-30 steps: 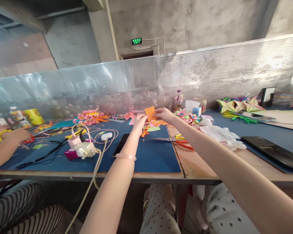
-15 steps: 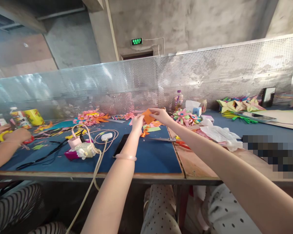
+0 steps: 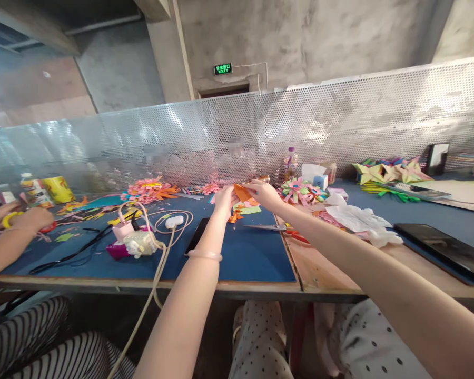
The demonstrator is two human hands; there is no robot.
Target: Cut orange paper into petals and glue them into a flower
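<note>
Between my two hands, just above the blue mat (image 3: 253, 258), is a small piece of orange paper (image 3: 243, 193). My left hand (image 3: 224, 200) grips its left side, fingers closed. At its upper right edge, my right hand (image 3: 264, 195) pinches it; part of the paper is hidden behind the fingers. Below the hands lie orange paper scraps (image 3: 235, 215) and a light green paper sheet (image 3: 249, 209). Scissors (image 3: 266, 227) with orange handles rest nearer to me, under my right forearm.
A black phone (image 3: 197, 235) lies left of my left wrist, near a charger with cables (image 3: 136, 243). Pink paper flowers (image 3: 148, 190) and a striped paper flower (image 3: 298, 190) stand farther back. A large phone (image 3: 444, 247) is at right. Another person's hands (image 3: 29, 218) work at far left.
The orange paper, a flat diamond facing me before, is now tilted and looks narrower. My right hand has come slightly lower and over more of it.
</note>
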